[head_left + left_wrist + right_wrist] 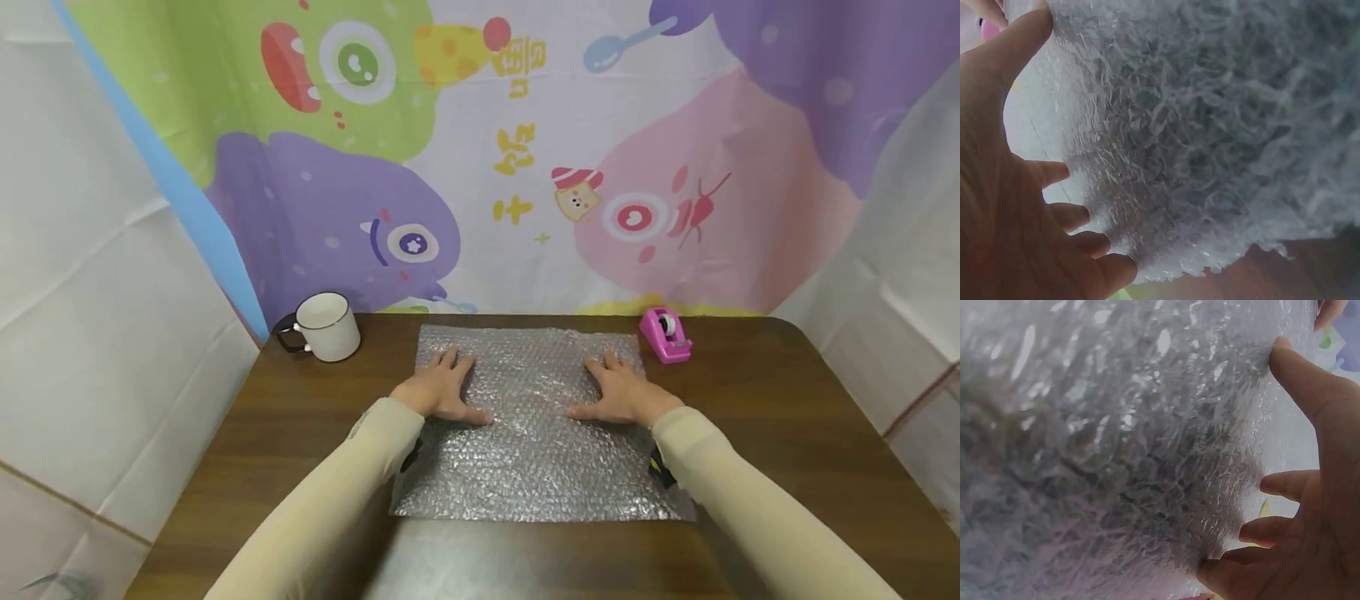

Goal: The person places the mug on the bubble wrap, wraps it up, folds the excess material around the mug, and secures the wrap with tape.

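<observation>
A sheet of clear bubble wrap (525,467) lies spread flat on the dark wooden table. On its left part rests my left hand (446,388), fingers spread and thumb pointing inward. My right hand (618,393) presses on the right part in a mirrored pose. In the left wrist view, the fingertips (1119,275) of the left hand touch the bubbly surface. The right wrist view shows the right thumb (1300,378) and fingertips set down on the bubble wrap (1116,456). Neither hand grips anything.
A white mug (330,329) with a black rim and handle stands at the back left of the table (300,433). At the back right is a pink tape dispenser (667,335) with a roll in it. Behind the table hangs a cartoon-printed curtain (517,267).
</observation>
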`<state>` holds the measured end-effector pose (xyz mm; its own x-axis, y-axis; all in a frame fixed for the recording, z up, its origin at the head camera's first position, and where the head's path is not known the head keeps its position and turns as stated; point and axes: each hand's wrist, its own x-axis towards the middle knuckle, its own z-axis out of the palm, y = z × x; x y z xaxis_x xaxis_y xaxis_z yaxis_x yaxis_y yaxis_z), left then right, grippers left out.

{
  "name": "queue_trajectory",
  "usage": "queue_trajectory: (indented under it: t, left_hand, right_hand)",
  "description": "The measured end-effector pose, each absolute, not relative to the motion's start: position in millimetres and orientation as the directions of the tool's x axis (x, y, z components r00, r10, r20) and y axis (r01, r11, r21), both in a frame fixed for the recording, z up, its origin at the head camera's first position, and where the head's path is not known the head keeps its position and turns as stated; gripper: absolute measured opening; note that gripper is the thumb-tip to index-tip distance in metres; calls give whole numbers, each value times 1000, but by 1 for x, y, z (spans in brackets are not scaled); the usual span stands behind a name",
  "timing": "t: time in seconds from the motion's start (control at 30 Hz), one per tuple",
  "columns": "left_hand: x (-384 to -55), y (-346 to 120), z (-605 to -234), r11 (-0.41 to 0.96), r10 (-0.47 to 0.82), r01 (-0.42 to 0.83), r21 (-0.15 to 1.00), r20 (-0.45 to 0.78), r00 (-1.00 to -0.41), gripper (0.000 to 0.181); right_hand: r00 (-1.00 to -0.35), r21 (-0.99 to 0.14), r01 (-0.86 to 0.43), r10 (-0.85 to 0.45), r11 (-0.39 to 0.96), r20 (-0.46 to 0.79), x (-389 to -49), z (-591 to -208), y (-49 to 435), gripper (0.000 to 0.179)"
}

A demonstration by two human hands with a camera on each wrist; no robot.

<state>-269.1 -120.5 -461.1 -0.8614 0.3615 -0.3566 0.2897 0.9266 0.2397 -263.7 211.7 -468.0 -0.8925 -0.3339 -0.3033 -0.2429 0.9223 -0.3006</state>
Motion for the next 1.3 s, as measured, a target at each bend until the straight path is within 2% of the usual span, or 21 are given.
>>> queue_trajectory:
  t: [0.63, 1.3]
  left_hand:
    - [-239, -127, -463, 914, 381, 294, 280, -337, -861, 119]
    - [-230, -128, -465, 916, 383, 305, 260, -341, -859, 118]
  right_hand:
    - [-896, -291, -243, -329, 925, -298, -238, -472, 210, 114]
    - [-898, -285, -244, -327, 927, -294, -225, -468, 207, 114]
